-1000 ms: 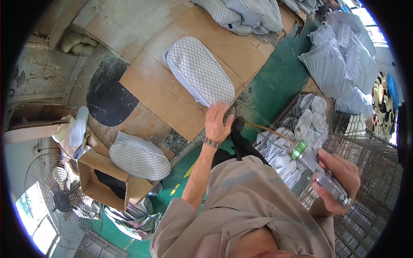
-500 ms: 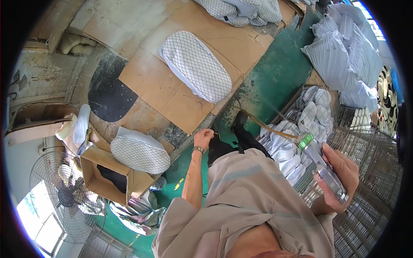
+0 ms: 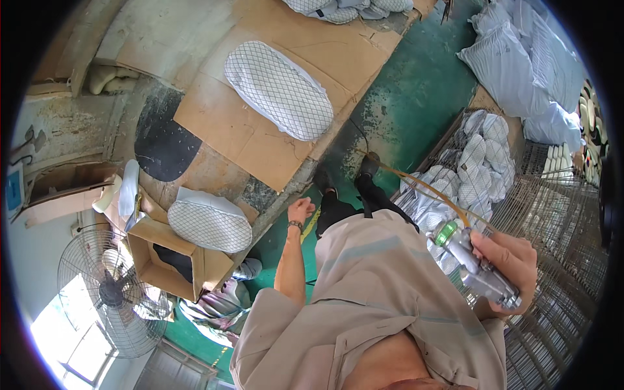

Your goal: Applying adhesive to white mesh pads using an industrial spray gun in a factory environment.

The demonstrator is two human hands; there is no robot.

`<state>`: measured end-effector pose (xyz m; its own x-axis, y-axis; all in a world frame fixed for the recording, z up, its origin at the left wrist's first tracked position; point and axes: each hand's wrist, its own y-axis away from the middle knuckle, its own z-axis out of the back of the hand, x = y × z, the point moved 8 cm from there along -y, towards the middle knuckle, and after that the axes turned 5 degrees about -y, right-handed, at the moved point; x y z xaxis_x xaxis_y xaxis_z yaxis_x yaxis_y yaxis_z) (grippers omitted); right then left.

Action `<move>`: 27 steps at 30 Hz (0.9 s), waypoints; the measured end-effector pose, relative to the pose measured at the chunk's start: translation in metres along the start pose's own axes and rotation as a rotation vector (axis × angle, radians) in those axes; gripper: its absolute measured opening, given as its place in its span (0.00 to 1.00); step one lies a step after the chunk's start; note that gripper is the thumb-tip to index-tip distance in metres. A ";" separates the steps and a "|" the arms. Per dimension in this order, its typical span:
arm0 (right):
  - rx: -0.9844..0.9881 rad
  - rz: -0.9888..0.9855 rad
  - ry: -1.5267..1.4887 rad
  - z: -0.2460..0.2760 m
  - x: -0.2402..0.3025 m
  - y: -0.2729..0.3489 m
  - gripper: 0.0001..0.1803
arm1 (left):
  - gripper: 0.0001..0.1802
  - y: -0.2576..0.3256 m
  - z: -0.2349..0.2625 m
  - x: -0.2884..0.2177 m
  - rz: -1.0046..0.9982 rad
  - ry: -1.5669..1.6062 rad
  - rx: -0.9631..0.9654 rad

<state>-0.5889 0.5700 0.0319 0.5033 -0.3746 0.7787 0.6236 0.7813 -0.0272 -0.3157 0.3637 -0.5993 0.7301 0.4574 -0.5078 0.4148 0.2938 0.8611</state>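
My right hand is wrapped round a metal spray gun with a green ring, held at the right over a pile of white pieces. A yellowish hose runs from the gun down toward the floor. My left hand hangs beside the worktable's edge, its fingers curled in with nothing visible in them. On the brown cardboard ahead lies a long, rounded white piece with a dark diamond grid. A similar gridded piece rests at the left, next to an open cardboard box.
More gridded white pieces fill a low holder at the right, near wire racks. Large white sacks stand behind. A caged fan is at the lower left. Green floor runs alongside the worktable.
The spray gun has turned in my right hand and moved slightly left, its green ring lower. My left hand has shifted a little down and left. The whole view has shifted slightly.
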 end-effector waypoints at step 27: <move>-0.019 -0.210 -0.121 0.065 -0.083 0.048 0.32 | 0.15 0.044 -0.037 -0.185 -0.495 0.644 -0.334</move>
<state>-0.6397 0.6712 0.0071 0.2865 -0.4641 0.8382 0.7189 0.6824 0.1321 -0.4529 0.3232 -0.4679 0.0181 0.5674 -0.8233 0.3483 0.7682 0.5371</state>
